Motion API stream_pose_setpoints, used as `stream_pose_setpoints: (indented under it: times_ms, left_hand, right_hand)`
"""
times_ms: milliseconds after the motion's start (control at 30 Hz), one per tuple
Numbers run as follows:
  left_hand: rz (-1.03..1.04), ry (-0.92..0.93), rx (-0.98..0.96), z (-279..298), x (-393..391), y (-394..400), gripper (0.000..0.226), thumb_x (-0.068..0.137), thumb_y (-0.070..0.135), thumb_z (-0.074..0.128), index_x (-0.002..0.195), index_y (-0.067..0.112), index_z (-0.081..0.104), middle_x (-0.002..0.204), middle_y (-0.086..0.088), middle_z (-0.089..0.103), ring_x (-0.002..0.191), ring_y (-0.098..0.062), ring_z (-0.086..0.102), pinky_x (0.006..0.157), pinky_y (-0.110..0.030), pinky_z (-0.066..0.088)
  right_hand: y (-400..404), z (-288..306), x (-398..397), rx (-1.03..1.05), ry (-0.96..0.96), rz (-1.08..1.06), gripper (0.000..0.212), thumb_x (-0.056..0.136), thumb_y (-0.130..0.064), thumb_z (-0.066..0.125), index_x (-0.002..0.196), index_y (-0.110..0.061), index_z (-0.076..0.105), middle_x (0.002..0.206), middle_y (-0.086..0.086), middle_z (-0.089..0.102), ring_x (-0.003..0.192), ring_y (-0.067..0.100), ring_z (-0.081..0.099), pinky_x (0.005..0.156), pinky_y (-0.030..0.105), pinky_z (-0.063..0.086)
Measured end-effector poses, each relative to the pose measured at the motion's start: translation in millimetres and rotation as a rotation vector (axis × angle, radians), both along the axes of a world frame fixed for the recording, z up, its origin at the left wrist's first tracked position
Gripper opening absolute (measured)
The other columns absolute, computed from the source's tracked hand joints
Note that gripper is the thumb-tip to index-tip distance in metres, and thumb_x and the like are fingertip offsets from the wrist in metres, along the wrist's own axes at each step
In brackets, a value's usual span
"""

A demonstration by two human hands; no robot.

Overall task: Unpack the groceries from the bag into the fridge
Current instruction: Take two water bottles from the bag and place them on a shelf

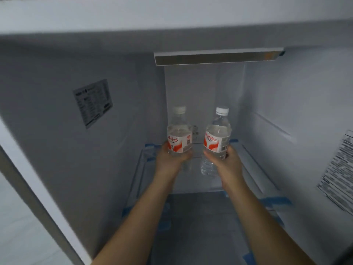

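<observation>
Both my arms reach into the open fridge. My left hand (169, 159) grips a clear water bottle (179, 131) with a white cap and a red and white label. My right hand (224, 159) grips a second water bottle (217, 134) of the same kind. Both bottles stand upright, side by side, over the glass shelf (248, 169) near the back wall. Whether their bases touch the shelf I cannot tell. The grocery bag is out of view.
The fridge's white walls close in on left and right, with a printed sticker (93, 103) on the left wall and another label (338, 175) on the right. A light bar (217, 58) hangs under the ceiling. Blue tape strips (275, 200) hold the shelf edges.
</observation>
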State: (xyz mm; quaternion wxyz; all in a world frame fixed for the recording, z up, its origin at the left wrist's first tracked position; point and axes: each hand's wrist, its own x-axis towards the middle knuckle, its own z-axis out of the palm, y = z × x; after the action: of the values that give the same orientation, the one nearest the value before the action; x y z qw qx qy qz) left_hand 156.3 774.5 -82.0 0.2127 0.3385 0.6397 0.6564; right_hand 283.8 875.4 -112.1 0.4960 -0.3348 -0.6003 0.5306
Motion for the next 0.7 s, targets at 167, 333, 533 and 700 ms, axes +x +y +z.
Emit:
stream_pose_setpoints:
  times_ms: [167,333,533,700]
  left_hand:
    - [0.049,0.014,-0.031,-11.1,-20.9,18.8,0.043,0.067,0.025,0.085,0.104,0.032,0.065,0.107,0.008,0.072,0.095,-0.01,0.068,0.082,-0.034,0.057]
    - [0.028,0.065,-0.049,-19.6,-24.1,30.2,0.059,0.058,0.038,0.084,0.113,0.029,0.065,0.105,0.01,0.073,0.095,-0.008,0.069,0.086,-0.04,0.057]
    - [-0.011,0.166,-0.006,-22.7,-25.3,38.8,0.04,0.072,0.023,0.084,0.098,0.04,0.059,0.099,0.019,0.068,0.089,0.007,0.065,0.071,-0.017,0.053]
    - [-0.03,0.267,0.003,-26.1,-26.5,41.7,0.046,0.075,0.024,0.083,0.103,0.045,0.054,0.101,0.025,0.063,0.088,0.018,0.059,0.069,-0.006,0.046]
  right_hand:
    - [13.7,-5.6,-12.5,0.011,-0.015,0.014,0.046,0.068,-0.028,0.086,0.108,-0.031,0.064,0.103,-0.009,0.072,0.093,0.007,0.069,0.081,0.031,0.054]
    - [19.8,-4.0,-21.3,0.049,-0.022,0.057,0.047,0.072,-0.023,0.083,0.114,-0.026,0.063,0.105,-0.01,0.071,0.094,0.002,0.068,0.079,0.024,0.052]
    - [36.3,-12.7,-23.6,0.042,-0.077,0.098,0.064,0.073,-0.035,0.081,0.13,-0.028,0.051,0.121,-0.013,0.064,0.106,0.003,0.061,0.086,0.026,0.05]
    - [44.7,-14.9,-21.4,0.014,-0.109,0.187,0.063,0.079,-0.037,0.076,0.134,-0.028,0.048,0.123,-0.013,0.061,0.109,0.007,0.059,0.091,0.031,0.048]
